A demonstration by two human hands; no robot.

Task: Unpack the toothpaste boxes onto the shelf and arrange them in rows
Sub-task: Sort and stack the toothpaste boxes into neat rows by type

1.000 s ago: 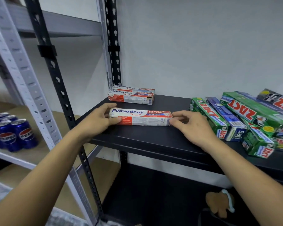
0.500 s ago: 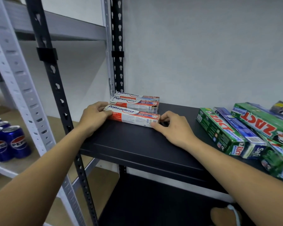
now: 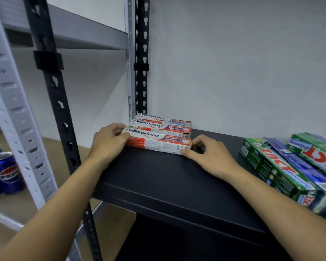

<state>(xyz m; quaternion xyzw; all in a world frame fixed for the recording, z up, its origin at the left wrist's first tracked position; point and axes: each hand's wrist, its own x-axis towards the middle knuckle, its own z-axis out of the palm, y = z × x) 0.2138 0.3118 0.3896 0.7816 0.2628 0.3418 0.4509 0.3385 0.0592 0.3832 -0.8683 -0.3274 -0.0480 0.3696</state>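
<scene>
Three white-and-red Pepsodent toothpaste boxes lie side by side at the back left corner of the black shelf (image 3: 167, 178). The front Pepsodent box (image 3: 158, 142) is held at both ends: my left hand (image 3: 109, 142) grips its left end and my right hand (image 3: 209, 157) presses its right end with the fingertips. It lies tight against the middle Pepsodent box (image 3: 160, 127), which sits in front of the back Pepsodent box (image 3: 162, 119) by the wall.
A loose pile of green Zact boxes (image 3: 271, 166) and a blue toothpaste box (image 3: 301, 166) lies at the shelf's right. A black upright post (image 3: 58, 102) stands left of my left hand. Blue Pepsi cans (image 3: 6, 172) sit on the neighbouring grey rack (image 3: 11, 102).
Both hands slid the front Pepsodent box back and left from the shelf's middle until it rests against the two boxes by the wall. The camera moved closer.
</scene>
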